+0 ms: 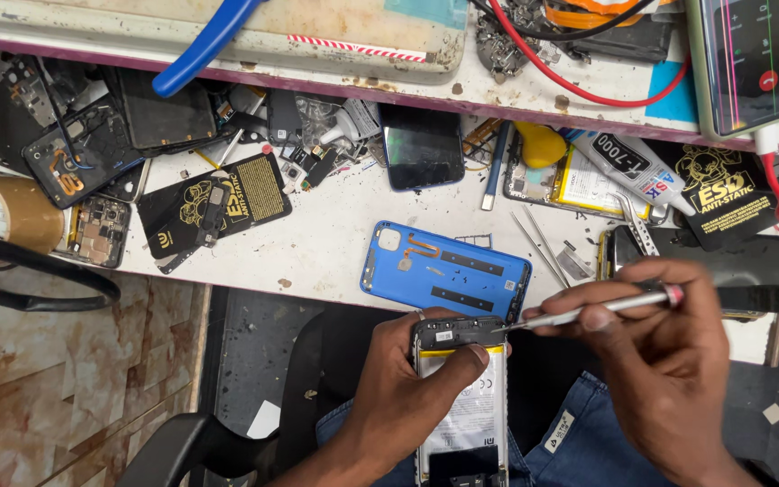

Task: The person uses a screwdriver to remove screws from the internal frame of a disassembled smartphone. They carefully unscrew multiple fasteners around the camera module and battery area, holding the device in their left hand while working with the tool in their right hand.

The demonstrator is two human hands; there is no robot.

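Phone (462, 397) with back off sits over the lap, below the bench edge, battery (467, 417) exposed. Left hand (407, 388) wraps its left side, thumb pressed across the top of the battery. Right hand (655, 356) pinches a thin metal screwdriver (588, 311), tip at the phone's top right corner. Blue back cover (448, 271) lies on the white bench (317, 243) just above; 1 pair of tweezers (538, 243) near it.

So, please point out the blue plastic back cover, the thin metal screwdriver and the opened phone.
Blue plastic back cover (448, 271), head view, flat inner side.
Thin metal screwdriver (570, 315), head view, middle of shaft.
Opened phone (472, 415), head view, white battery.
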